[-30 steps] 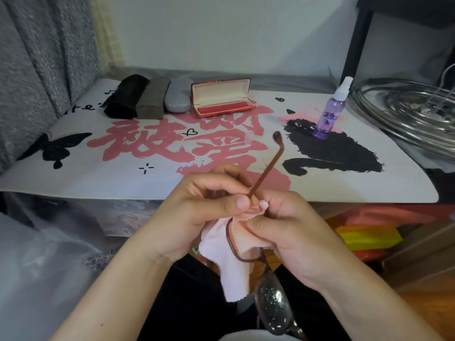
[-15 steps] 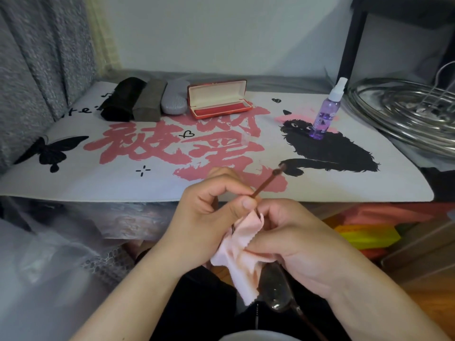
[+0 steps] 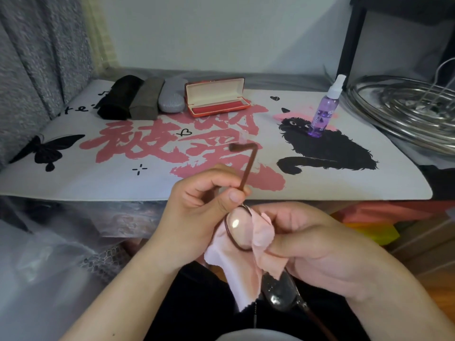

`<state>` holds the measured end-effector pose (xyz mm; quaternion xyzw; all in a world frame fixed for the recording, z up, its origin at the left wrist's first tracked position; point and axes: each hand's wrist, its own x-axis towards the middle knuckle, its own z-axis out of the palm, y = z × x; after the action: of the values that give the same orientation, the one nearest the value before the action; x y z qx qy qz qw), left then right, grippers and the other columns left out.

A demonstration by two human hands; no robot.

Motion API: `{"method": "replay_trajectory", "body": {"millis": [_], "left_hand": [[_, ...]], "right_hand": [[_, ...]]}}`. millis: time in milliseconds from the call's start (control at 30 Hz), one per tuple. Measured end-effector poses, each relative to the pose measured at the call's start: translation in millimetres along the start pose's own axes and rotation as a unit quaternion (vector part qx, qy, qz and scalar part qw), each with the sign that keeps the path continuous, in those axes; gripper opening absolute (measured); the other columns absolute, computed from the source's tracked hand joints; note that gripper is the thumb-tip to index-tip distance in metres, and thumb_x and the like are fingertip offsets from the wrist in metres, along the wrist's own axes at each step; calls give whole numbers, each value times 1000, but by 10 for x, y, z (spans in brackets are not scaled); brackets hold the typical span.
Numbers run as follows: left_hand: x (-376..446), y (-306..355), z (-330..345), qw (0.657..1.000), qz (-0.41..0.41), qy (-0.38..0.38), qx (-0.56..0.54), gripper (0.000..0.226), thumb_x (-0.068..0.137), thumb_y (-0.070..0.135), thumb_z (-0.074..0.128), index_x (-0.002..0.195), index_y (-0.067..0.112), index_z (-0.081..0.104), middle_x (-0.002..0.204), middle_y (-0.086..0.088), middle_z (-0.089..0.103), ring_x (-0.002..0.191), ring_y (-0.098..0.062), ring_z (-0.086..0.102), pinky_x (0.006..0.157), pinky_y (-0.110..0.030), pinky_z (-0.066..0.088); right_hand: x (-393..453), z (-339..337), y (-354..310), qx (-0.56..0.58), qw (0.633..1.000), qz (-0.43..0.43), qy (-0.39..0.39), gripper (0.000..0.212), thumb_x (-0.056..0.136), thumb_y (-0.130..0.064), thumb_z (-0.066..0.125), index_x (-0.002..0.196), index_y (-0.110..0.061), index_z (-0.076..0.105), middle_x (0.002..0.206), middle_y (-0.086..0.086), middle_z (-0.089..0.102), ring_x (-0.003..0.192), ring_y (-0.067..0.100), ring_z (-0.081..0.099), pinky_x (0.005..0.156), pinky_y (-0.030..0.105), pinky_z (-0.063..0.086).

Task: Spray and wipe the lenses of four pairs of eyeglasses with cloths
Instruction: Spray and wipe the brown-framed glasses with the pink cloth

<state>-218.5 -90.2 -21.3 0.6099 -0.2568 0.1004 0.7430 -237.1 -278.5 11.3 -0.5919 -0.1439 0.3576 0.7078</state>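
Observation:
Brown-framed eyeglasses sit between my hands, in front of the table's near edge. My left hand pinches the frame where one temple arm rises toward the mat. My right hand grips a pink cloth wrapped around the upper lens, which shows against the cloth. The lower lens hangs bare below my right hand, speckled with droplets. A purple spray bottle with a white nozzle stands upright on the mat at the right.
On the printed desk mat, an open red glasses case lies at the back, beside grey, brownish-grey and black cases. A metal rack fills the right end. Grey curtain hangs left.
The glasses have turned so the upper lens faces me against the cloth. The temple arm now stands higher and more upright. My right hand has slid the cloth to the lens's right side.

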Motion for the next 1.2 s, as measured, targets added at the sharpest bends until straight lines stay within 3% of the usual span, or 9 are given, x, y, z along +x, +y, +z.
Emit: {"method": "replay_trajectory", "body": {"millis": [133, 200, 267, 367, 533, 767, 967, 1133, 1200], "left_hand": [[-3, 4, 8, 1000, 11, -17, -14, 9, 87, 38, 73, 90, 29, 76, 84, 4, 65, 83, -12, 59, 78, -21, 47], [-11, -7, -4, 1000, -7, -17, -17, 12, 85, 40, 75, 87, 28, 76, 82, -14, 59, 82, -16, 57, 75, -21, 48], [-29, -28, -13, 999, -27, -18, -34, 16, 84, 41, 78, 85, 25, 76, 82, -24, 54, 78, -23, 54, 71, -27, 47], [-26, -56, -62, 999, -31, -9, -28, 13, 83, 41, 78, 83, 28, 75, 80, -21, 56, 75, -26, 52, 71, -33, 46], [-8, -13, -71, 998, 46, 6, 53, 4, 87, 21, 73, 85, 21, 76, 84, -2, 61, 83, -14, 58, 77, -21, 46], [75, 46, -224, 987, 89, 124, 44, 8, 88, 43, 73, 92, 40, 79, 91, 17, 69, 90, -11, 60, 82, -27, 46], [63, 29, -253, 984, 72, 162, 23, 15, 82, 48, 77, 91, 36, 81, 90, 18, 72, 90, -8, 62, 87, -28, 47], [66, 51, -203, 980, 92, 162, 63, 9, 84, 47, 75, 92, 44, 79, 90, 19, 73, 89, -5, 64, 85, -25, 49], [60, 63, -220, 976, 93, 180, 83, 12, 82, 50, 75, 92, 45, 79, 90, 20, 74, 90, -8, 65, 86, -29, 49]], "right_hand": [[87, 63, 6, -48, 998, -16, 42, 23, 73, 4, 62, 83, -12, 74, 79, 8, 63, 75, 17, 59, 70, 29, 42], [141, 106, 26, -70, 994, -36, 71, 18, 70, 1, 64, 74, -14, 72, 72, 7, 64, 70, 16, 60, 67, 28, 41], [185, 118, 28, -87, 990, -54, 98, 7, 74, -5, 67, 77, -7, 72, 70, 18, 66, 70, 21, 66, 69, 29, 49], [231, 133, 66, -92, 984, -67, 135, 22, 82, -11, 68, 95, 6, 70, 92, 35, 69, 87, 44, 72, 80, 54, 57], [148, 124, 48, -101, 967, -108, 208, 19, 90, -3, 58, 82, -5, 74, 74, 5, 73, 65, 14, 65, 60, 23, 50], [-61, -310, -296, -137, 911, -130, 365, 25, 97, 0, 54, 95, -9, 77, 98, 11, 79, 96, 31, 75, 94, 61, 55], [-206, -245, -396, -103, 980, -38, 168, 45, 97, 10, 46, 78, -11, 81, 96, 12, 78, 89, 27, 74, 83, 39, 62], [-39, -11, -166, -155, 987, 35, 38, 28, 90, 7, 58, 113, -1, 71, 109, 31, 67, 91, 23, 58, 79, 41, 43], [15, 42, -85, -164, 985, 45, 21, 29, 83, 17, 55, 108, 7, 66, 103, 34, 65, 87, 23, 58, 76, 39, 44]]}}
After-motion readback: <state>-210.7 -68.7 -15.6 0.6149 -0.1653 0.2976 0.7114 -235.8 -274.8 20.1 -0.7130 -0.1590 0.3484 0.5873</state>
